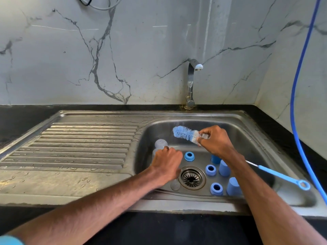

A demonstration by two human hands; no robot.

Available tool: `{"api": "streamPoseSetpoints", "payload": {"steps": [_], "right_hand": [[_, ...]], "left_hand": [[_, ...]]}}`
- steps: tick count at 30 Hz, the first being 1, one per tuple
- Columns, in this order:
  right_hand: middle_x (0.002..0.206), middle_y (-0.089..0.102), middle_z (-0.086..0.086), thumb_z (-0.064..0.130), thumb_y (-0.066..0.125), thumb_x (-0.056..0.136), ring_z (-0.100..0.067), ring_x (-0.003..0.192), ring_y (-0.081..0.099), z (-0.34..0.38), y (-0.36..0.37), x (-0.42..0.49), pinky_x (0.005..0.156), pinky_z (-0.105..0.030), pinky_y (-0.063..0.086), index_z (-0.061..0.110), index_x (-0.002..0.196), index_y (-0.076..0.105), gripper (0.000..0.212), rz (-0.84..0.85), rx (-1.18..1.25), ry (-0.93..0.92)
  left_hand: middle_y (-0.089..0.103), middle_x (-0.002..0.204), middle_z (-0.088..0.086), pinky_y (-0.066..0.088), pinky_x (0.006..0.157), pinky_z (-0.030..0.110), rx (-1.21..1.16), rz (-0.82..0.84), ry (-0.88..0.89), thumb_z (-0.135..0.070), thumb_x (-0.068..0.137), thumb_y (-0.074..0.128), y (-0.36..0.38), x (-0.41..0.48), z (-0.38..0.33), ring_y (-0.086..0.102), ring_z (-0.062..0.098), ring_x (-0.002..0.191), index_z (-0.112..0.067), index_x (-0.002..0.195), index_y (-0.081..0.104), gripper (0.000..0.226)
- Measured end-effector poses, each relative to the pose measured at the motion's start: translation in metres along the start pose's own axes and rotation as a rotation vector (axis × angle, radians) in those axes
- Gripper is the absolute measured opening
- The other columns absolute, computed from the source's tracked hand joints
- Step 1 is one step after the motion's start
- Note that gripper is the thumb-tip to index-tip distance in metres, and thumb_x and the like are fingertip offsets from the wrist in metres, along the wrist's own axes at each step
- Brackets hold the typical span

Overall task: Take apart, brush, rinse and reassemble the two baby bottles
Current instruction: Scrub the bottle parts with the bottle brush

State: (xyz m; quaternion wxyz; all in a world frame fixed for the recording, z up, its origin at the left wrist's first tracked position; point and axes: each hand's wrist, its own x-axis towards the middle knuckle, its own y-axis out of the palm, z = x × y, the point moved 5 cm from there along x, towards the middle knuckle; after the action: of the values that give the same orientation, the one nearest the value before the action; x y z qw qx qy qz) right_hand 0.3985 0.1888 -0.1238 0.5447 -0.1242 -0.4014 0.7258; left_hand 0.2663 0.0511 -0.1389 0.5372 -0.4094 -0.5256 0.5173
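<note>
Sink (247, 133) of steel sits in a black bench (16, 119), with a wet ribbed drainboard (79, 144) on the left and the basin on the right. The left hand (167, 160) reaches into the basin's left side, its fingers curled round a clear bottle (160, 144) close to the basin's left wall (only the bottle's far end shows past the knuckles, so I cannot tell whether it is upright or tilted). The right hand (216, 141) is over the middle of the basin and pinches a brush (184, 133) where its white bristles begin. The blue bristle head points left and a little up, near the bottle but apart from it. The brush's blue handle passes under the right wrist and comes out on the right, its ring end over the basin's right side.

Three blue rings (210, 170) lie on the basin floor around the drain (192, 177). One is just beside the left hand, one is right of the drain and one is nearer the front. Three blue caps (223, 168) stand to the right of the rings, partly hidden by the right forearm. A small clear part (175, 185) lies just left of the drain; what it is I cannot tell. A tap (191, 82) stands behind the basin, and a blue hose (297, 103) hangs down on the right
</note>
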Motion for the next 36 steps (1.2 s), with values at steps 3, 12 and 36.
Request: {"api": "streamPoseSetpoints", "payload": {"steps": [3,12,36], "right_hand": [[0.100,0.075,0.002,0.023,0.081,0.084,-0.014,0.087,0.070,-0.007,0.001,-0.001,0.080,-0.043,0.063,0.022,0.116,0.077,0.032,0.046,-0.064,0.028],[0.081,0.073,0.003,0.018,0.077,0.084,-0.019,0.070,0.071,-0.005,0.011,0.001,0.075,-0.043,0.064,0.020,0.106,0.080,0.022,0.109,-0.074,0.017],[0.096,0.077,0.014,0.031,0.082,0.085,-0.012,0.057,0.070,0.018,-0.048,-0.024,0.053,-0.023,0.057,0.032,0.122,0.074,0.037,-0.058,0.247,-0.010]], "left_hand": [[0.070,0.113,0.007,0.054,0.092,0.044,-0.089,0.264,0.115,-0.026,0.087,0.076,0.019,0.013,-0.011,0.064,0.027,0.109,-0.012,0.108,0.068,0.026],[0.065,0.118,0.008,0.054,0.079,0.033,0.020,0.542,0.294,-0.015,0.084,0.082,0.065,0.039,-0.020,0.065,0.023,0.102,-0.009,0.110,0.068,0.030],[0.074,0.112,0.024,0.062,0.087,0.035,-2.077,0.204,-0.336,-0.012,0.099,0.063,0.026,0.082,0.085,0.074,0.033,0.105,0.006,0.121,0.065,0.029]]}}
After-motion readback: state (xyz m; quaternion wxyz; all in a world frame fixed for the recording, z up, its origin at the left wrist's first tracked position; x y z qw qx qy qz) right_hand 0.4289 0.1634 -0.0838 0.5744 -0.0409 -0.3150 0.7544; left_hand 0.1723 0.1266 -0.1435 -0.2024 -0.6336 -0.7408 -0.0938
